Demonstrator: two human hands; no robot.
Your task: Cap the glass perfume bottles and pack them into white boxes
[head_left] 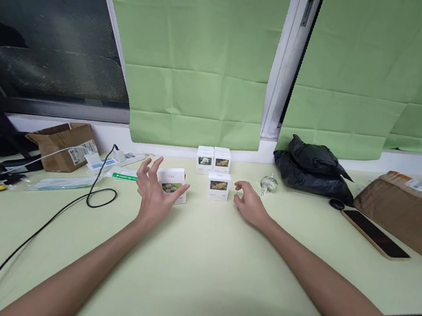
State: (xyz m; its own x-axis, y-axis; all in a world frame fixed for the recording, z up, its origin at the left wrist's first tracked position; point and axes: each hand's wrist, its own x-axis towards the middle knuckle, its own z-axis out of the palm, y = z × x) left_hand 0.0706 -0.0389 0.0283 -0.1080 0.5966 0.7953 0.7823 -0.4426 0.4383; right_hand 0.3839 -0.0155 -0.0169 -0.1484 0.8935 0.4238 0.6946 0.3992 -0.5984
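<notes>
My left hand (156,195) is open, its thumb and fingers spread wide in front of a white box (171,176) with a plant picture. The hand partly hides that box, and whether they touch I cannot tell. To its right stands a small white box (218,187) with a yellowish flower picture. My right hand (250,204) is just right of this box, apart from it, fingers bent with a gap between thumb and forefinger, holding nothing. Behind, two similar white boxes, one with a pale picture (205,160) and one with a yellowish picture (221,160), stand side by side.
A clear glass-like object (269,183) and black plastic bags (314,167) lie at the back right, near a phone (375,234) and a brown parcel (407,214). On the left are an open cardboard box (61,145) and a black cable (50,224).
</notes>
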